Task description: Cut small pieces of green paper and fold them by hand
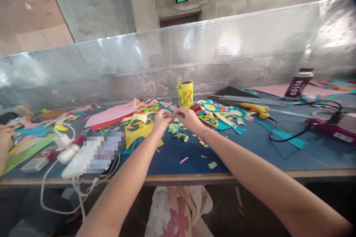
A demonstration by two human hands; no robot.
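Both my arms reach out over a blue table (pixel 250 152). My left hand (pixel 162 119) and my right hand (pixel 188 117) meet at the middle, fingers pinched together on a small paper piece (pixel 174 113) that is too small to make out. Green paper scraps (pixel 178 132) lie just below my hands. A yellow paper sheet with black cut-outs (pixel 138 127) lies under my left wrist. Yellow-handled scissors (pixel 209 120) rest just right of my right hand. A yellow tape roll (pixel 185 94) stands upright behind my hands.
Coloured paper cuttings (pixel 111 116) cover the back of the table. A yellow glue gun (pixel 256 109) with a black cord lies at right, a bottle (pixel 298 84) beyond it. White chargers and cables (pixel 68 152) sit at left. Another person's hand (pixel 5 137) shows at the left edge. A perforated metal screen (pixel 178 59) backs the table.
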